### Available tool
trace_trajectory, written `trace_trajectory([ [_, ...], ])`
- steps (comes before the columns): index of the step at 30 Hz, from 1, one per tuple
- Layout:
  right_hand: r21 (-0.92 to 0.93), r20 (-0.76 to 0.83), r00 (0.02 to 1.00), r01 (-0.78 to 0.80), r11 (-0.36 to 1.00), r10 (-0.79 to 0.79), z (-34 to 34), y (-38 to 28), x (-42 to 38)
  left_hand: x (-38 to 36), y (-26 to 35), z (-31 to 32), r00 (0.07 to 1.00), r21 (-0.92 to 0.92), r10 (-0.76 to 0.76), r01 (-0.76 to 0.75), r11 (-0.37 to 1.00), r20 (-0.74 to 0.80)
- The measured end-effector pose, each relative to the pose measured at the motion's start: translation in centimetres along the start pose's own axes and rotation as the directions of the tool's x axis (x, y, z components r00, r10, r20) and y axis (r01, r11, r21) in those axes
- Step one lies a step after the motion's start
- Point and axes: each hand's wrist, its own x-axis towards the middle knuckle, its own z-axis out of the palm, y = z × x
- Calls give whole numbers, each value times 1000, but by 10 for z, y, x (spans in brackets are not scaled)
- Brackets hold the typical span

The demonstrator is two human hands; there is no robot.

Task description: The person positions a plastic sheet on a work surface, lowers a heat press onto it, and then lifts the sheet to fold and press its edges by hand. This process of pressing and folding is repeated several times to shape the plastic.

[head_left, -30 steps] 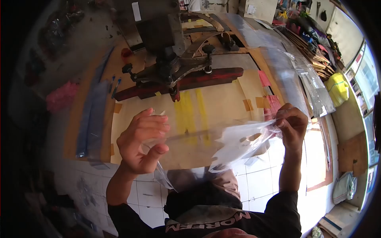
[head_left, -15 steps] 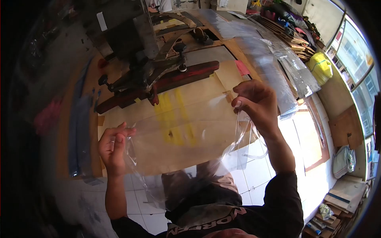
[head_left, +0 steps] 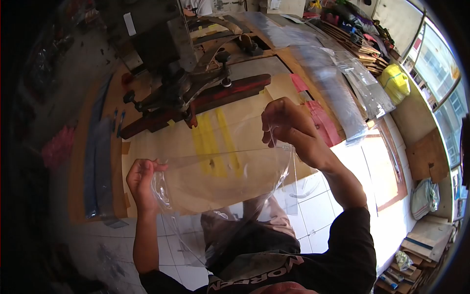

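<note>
A clear plastic sheet [head_left: 225, 171] hangs between my two hands, over the near part of a tan work surface [head_left: 186, 191] with yellow tape strips [head_left: 211, 147]. My left hand [head_left: 143, 179] pinches the sheet's left edge. At its upper right corner, my right hand [head_left: 289, 128] is closed on the sheet, with the fingers bent down. Beyond the sheet lies the dark red bar [head_left: 235, 93] of a machine [head_left: 169, 78], apart from both hands.
Long stacks of clear plastic [head_left: 318, 73] lie along the table's right side, with pink material [head_left: 320, 122] near my right wrist. Bluish strips [head_left: 100, 166] are at the left. A yellow bag [head_left: 394, 81] and cardboard stand at the right. A person's light clothing [head_left: 198, 6] shows at the top.
My right hand has moved left and slightly down with its corner of the sheet, uncovering pink material. My left hand has shifted slightly, its fingers now closer together. The sheet sags more.
</note>
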Motion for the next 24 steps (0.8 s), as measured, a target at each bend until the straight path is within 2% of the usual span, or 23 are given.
trace_trajectory([
  [4, 2, 3, 1000, 18, 1000, -18, 3, -3, -2, -2, -4, -6, 998, -22, -51, 50, 999, -40],
  [9, -33, -52, 995, -84, 996, 82, -1, -7, -6, -9, -10, -9, 995, -59, -72, 67, 996, -74],
  [15, 1, -108, 992, -69, 998, 68, 4, -1, -8, -16, -7, -8, 998, 18, -42, 43, 999, -36],
  [18, 14, -131, 991, -35, 999, 37, 5, 3, -7, -22, -7, -8, 994, 11, -56, 58, 998, -89],
  [24, 74, -169, 985, -27, 997, 40, 11, 4, -3, -28, -14, -20, 999, -63, -46, 46, 997, 5],
])
